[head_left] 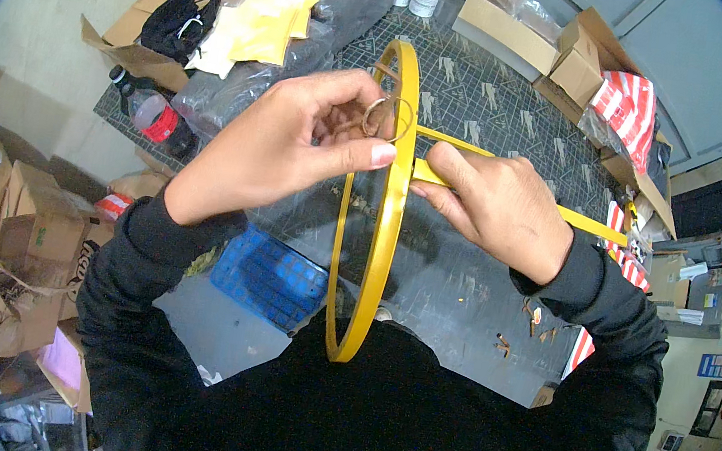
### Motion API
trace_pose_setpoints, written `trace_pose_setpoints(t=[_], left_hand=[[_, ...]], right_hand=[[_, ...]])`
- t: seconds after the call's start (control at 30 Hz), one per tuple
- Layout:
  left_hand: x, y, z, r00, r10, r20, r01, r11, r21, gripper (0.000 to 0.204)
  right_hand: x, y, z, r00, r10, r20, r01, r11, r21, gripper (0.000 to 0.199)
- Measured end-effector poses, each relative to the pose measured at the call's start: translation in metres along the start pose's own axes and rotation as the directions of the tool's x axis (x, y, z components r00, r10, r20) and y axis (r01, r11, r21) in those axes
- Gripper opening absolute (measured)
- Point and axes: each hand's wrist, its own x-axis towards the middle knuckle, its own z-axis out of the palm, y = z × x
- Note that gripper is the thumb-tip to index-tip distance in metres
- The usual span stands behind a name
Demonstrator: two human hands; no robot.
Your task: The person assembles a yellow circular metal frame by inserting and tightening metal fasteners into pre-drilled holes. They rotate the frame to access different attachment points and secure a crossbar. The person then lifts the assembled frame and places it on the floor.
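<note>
Thumb and fingers of the left hand point(315, 124) are held half-curled around a thin metal ring point(409, 122), seen against the rim of a yellow hoop point(390, 229). Whether the ring is truly pinched, or passed through the rim, cannot be told. The hoop is held upright, edge-on, above the tabletop point(451, 301), its lower rim seen against black clothing point(335, 423); contact there cannot be judged. To the right, a yellow bar point(432, 174) at the hoop is gripped firmly between thumb and fingers of the right hand point(510, 204). The step in hand is judged to be handling of the ring at the rim while the hoop is steadied; for the next move, a still right hand and fine left fingertip control seem to be called for.

Around the work, cardboard boxes point(41, 229) are stacked at far left. A dark bottle point(156, 118), yellow packets point(268, 29) and a blue tray point(267, 277) are set near the left arm, where the bottle could be knocked. Cans point(424, 1) are placed beyond; at right, open boxes point(505, 35) and striped packaging point(626, 119) are crowded along the edge, limiting any wide swing of the bar.
</note>
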Motion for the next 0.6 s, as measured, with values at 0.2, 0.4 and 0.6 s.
trace_pose_setpoints(t=[0.2,0.4,0.6], left_hand=[[-0.015,-0.003,0.007,0.550,0.752,0.363,-0.619,0.075,0.782,0.028],[-0.034,-0.023,0.034,0.897,0.443,-0.003,-0.434,0.880,0.195,0.035],[-0.041,-0.014,0.070,0.939,0.193,-0.285,-0.220,0.973,-0.064,0.029]], right_hand=[[-0.004,0.004,-0.005,0.997,0.021,0.075,-0.023,1.000,0.013,0.030],[-0.014,0.007,-0.006,1.000,0.016,0.026,-0.018,0.997,0.079,0.030],[-0.017,0.004,-0.005,0.999,0.005,0.038,-0.007,0.999,0.054,0.030]])
